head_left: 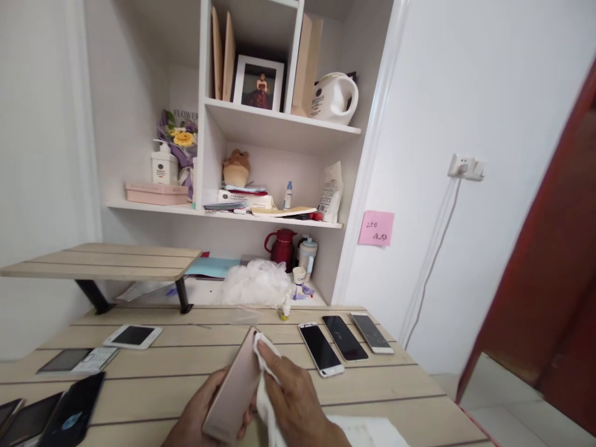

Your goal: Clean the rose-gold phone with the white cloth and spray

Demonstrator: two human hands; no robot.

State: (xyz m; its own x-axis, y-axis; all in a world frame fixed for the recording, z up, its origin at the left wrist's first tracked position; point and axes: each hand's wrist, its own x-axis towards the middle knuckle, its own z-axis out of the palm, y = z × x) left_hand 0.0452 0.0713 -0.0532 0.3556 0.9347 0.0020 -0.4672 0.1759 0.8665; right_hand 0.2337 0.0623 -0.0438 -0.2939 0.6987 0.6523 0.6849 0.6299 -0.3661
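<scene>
My left hand (200, 403) is wrapped round a rose-gold smartphone (235, 388), tilted upright with its back towards me. In my right hand (295, 397) a white cloth (266, 403) is pinched, and it presses against the phone's upper right edge by the camera corner. The cloth's loose end hangs down between the two hands. To the right on the table lie a white-framed phone (321, 349), a black phone (344, 338) and a silver-framed phone (371, 333), all screen up.
At left lie a white phone (133, 336), a keypad phone (77, 360) and several dark phones (72, 413). A small bottle (285, 307) stands near the table's back edge. White paper (367, 431) lies at the front. A raised wooden stand (102, 261) occupies the back left.
</scene>
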